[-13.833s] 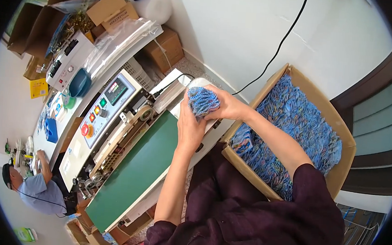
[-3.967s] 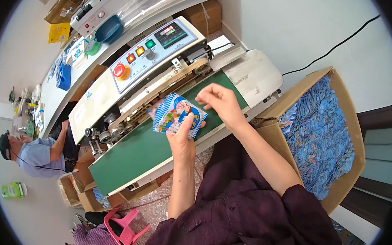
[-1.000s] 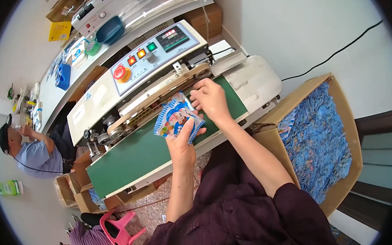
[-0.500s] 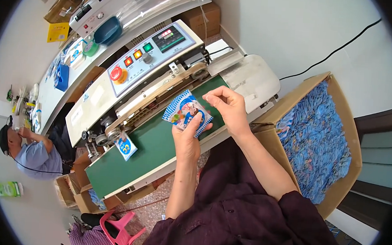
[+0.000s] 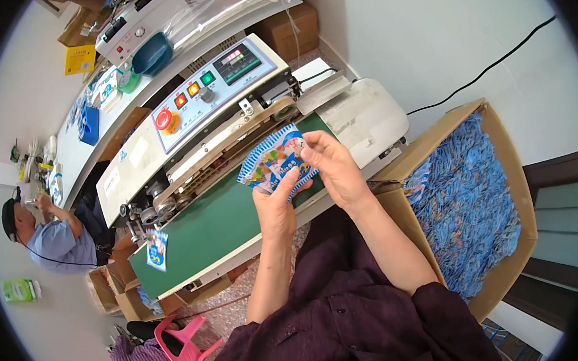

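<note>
A small blue and white candy bag [image 5: 270, 163] with striped ends is between my hands, over the green conveyor belt [image 5: 216, 232]. My left hand [image 5: 276, 203] grips it from below, thumb across its front. My right hand [image 5: 335, 167] pinches its upper right edge between thumb and fingers. Another candy bag [image 5: 157, 250] lies on the belt's left end, beside the rollers. Behind the belt stands the band sealing machine [image 5: 194, 105], with a red knob and lit buttons on its panel.
A large open carton [image 5: 531, 228] full of blue packets stands to my right. Beyond the machine, a white table [image 5: 72, 160] holds a teal basin [image 5: 152, 54] and a blue box [image 5: 89, 126]. Another person [image 5: 67, 233] sits far left. A pink stool [image 5: 183, 346] stands below the belt.
My right hand has moved left and down and now pinches the bag I hold, which lies flatter. The bag on the belt has travelled left, away from the rollers.
</note>
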Tool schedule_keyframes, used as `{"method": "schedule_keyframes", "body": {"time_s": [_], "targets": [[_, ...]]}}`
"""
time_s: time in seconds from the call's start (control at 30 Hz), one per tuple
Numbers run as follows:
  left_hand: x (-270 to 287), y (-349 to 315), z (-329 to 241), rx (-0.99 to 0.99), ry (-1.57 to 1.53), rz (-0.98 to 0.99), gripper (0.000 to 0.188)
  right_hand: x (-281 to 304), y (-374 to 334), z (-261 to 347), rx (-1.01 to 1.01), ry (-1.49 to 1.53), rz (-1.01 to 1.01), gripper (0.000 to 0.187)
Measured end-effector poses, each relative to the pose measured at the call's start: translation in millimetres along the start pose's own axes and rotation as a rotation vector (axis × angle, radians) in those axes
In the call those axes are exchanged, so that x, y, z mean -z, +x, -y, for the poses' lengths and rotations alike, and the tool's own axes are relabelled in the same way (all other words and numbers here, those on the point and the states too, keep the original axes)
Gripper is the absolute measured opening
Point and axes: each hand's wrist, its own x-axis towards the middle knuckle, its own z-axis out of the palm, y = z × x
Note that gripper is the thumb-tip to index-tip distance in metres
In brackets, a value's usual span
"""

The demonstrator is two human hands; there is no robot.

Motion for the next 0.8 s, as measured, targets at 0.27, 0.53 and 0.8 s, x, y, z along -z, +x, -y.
{"method": "schedule_keyframes", "body": {"time_s": [0.27,0.53,0.8], "targets": [[1.8,-1.7,3.2,-0.013,-0.080,-0.070,0.029,15.7,7.8,-4.2,-0.043,0.064,-0.100,0.025],[5.5,-5.2,-7.1,0.014,-0.042,-0.097,0.039,40.7,56.6,-0.6,-0.104,-0.244,-0.362,0.018],[11.0,-12.5,-15.7,-0.029,-0.061,-0.115,0.035,18.5,68.3,-44.8,-0.068,-0.477,-0.367,0.017]]}}
